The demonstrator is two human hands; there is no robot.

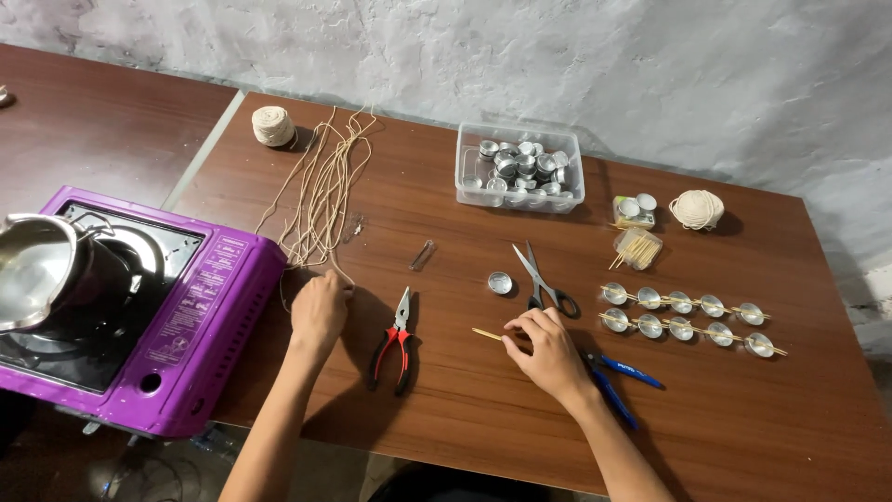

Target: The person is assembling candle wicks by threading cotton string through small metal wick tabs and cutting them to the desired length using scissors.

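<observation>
Brown wooden table (pixel 465 409) carries everything. Left hand (pixel 319 311) rests fingers curled on the ends of pale strings (pixel 321 191) lying beside a purple stove (pixel 200 316). Right hand (pixel 548 353) pinches a thin wooden stick (pixel 485 334) flat on the table, near scissors (pixel 541 279) and red-handled pliers (pixel 395 339); blue-handled tool (pixel 623 372) lies just beside that wrist

The brown tabletop (pixel 446 409) carries scissors (pixel 542 279) near its middle. Left of the scissors lie pliers (pixel 396 339), cords (pixel 321 191) and a purple stove (pixel 186 316). Behind them stands a tub (pixel 518 172); to their right lie two rows of cups (pixel 688 314).
</observation>
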